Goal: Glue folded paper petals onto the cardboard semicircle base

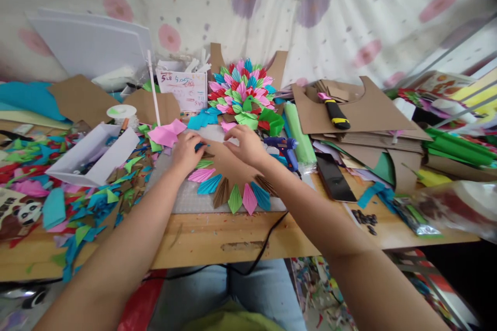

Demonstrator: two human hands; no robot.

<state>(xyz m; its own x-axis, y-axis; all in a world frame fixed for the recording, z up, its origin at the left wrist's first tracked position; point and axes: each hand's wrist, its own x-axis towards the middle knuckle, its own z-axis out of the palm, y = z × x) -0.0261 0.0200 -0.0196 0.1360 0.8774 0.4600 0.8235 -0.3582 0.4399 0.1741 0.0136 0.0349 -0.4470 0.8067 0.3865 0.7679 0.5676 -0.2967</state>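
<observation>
A brown cardboard piece (225, 165) lies on a gridded mat (186, 201) in front of me. Along its near edge fan several pleated paper leaves, among them a green one (235, 199), a pink one (249, 199) and a brown one (221, 193). At the cardboard's left edge, my left hand (185, 152) is closed on a small blue paper leaf (199, 146), mostly covered by the fingers. My right hand (247, 146) hovers over the right part of the cardboard, fingers curved and apart, holding nothing visible. Just right of it rests a blue glue gun (282, 149).
Behind stands a colourful paper-leaf piece (243, 88). Paper scraps (128, 186) and a white box (89, 165) cover the left. To the right are stacked cardboard (365, 114), a utility knife (337, 114) and a phone (334, 177). A black cord (267, 240) hangs over the front edge.
</observation>
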